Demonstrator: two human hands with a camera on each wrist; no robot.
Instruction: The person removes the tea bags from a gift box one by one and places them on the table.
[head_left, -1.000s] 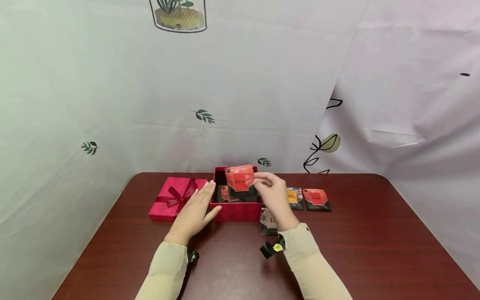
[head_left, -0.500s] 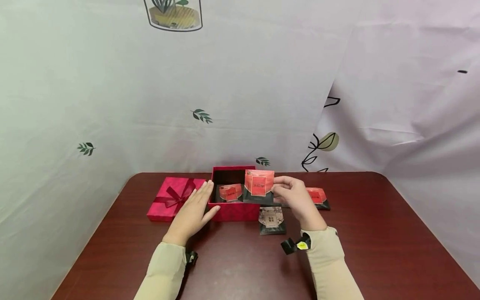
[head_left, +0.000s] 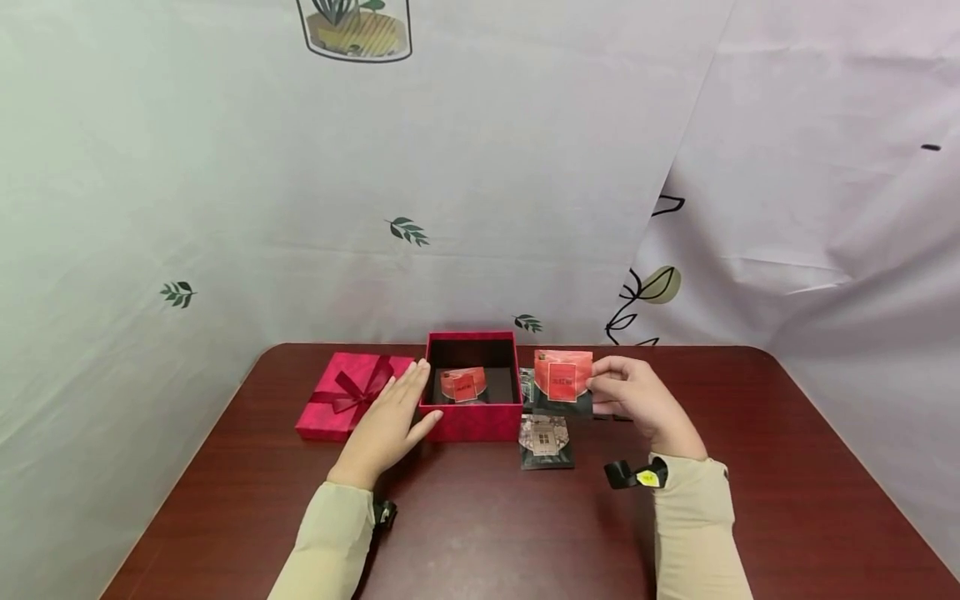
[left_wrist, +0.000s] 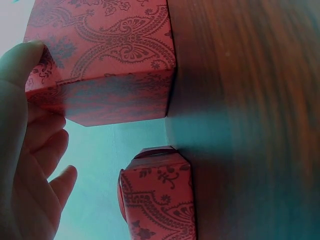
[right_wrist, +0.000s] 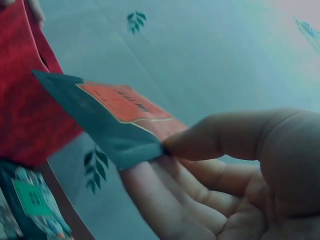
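Observation:
My right hand [head_left: 637,404] pinches a red-and-dark sachet [head_left: 562,382] by its right edge, thumb on one face and fingers behind, as the right wrist view shows. It is held up right of the open red gift box [head_left: 476,423], over the sachets on the table. Another red-topped sachet [head_left: 462,385] lies inside the box. My left hand [head_left: 386,429] rests along the box's left side with straight fingers, its thumb at the front corner; the left wrist view shows the thumb on the patterned box wall [left_wrist: 110,45].
Left of the box lies its red lid [head_left: 348,402] with a dark ribbon bow. A beige-and-dark sachet [head_left: 546,442] lies at the box's front right. Behind the held sachet, a patterned sachet [head_left: 527,387] is partly hidden. A printed cloth [head_left: 480,167] hangs behind the table.
My right hand has carried the pinched sachet out of the box and to the right, past its right wall. The sachet left in the box now shows fully. My left hand stays put.

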